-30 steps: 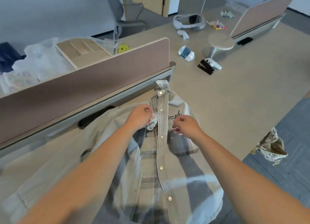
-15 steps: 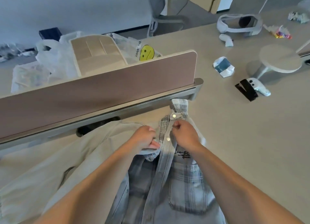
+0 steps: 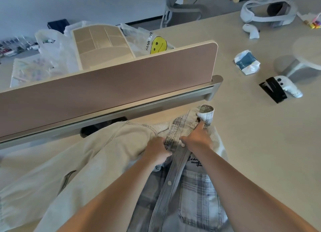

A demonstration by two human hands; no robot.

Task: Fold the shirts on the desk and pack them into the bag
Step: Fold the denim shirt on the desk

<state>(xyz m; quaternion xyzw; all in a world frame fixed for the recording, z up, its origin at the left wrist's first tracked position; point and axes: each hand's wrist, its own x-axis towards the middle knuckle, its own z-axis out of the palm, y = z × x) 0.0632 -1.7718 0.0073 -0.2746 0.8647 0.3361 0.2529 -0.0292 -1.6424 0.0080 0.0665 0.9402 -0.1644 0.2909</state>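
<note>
Grey plaid shirt [image 3: 194,193] lies on the near surface [image 3: 260,145], over a beige shirt [image 3: 86,162]. The left hand [image 3: 157,151] and right hand [image 3: 198,139], now closer to the collar than before, pinch its button strip. A divider [image 3: 104,93] walls off the far side.

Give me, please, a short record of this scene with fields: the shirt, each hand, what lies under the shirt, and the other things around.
shirt: plaid shirt, front up on the desk, collar toward the divider
left hand: grips the fabric left of the button strip
right hand: pinches the button strip just below the collar
under it: beige garment, spread out, unfolded
folding: not yet done
around: smiley bag behind the divider; headset and tissue pack on the desk
</note>
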